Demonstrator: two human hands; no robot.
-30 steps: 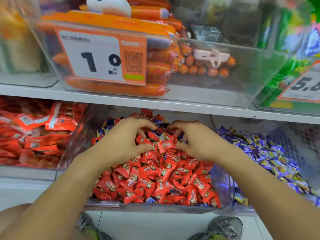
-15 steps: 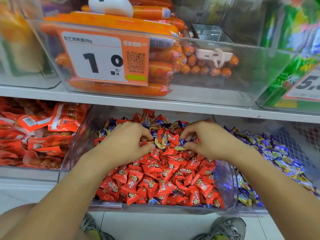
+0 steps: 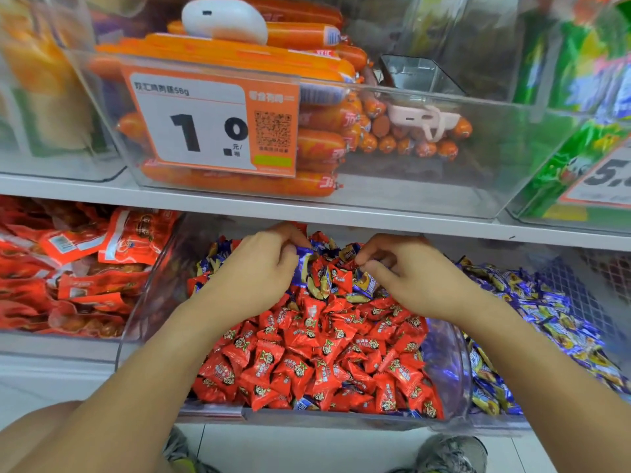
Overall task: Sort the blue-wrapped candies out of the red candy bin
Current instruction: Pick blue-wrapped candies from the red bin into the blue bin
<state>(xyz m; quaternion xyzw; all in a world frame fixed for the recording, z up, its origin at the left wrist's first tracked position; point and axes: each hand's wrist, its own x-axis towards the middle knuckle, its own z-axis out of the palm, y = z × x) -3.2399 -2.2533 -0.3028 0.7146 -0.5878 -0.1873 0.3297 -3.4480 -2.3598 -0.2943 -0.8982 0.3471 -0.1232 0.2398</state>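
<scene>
A clear bin on the lower shelf holds a heap of red-wrapped candies. Blue-wrapped candies lie mixed in at the back of the heap, between my hands. My left hand reaches deep into the bin, and its thumb and fingers pinch a blue wrapper at the back. My right hand is beside it with curled fingers digging among blue and red candies; whether it holds one I cannot tell.
To the right stands a bin of blue-wrapped candies. Red snack packets fill the bin at left. The shelf edge hangs just above my hands, with a sausage bin and its price tag on top.
Both hands have pushed farther back into the bin. Red candies were swept forward, uncovering blue ones at the back. My left hand now pinches a blue wrapper.
</scene>
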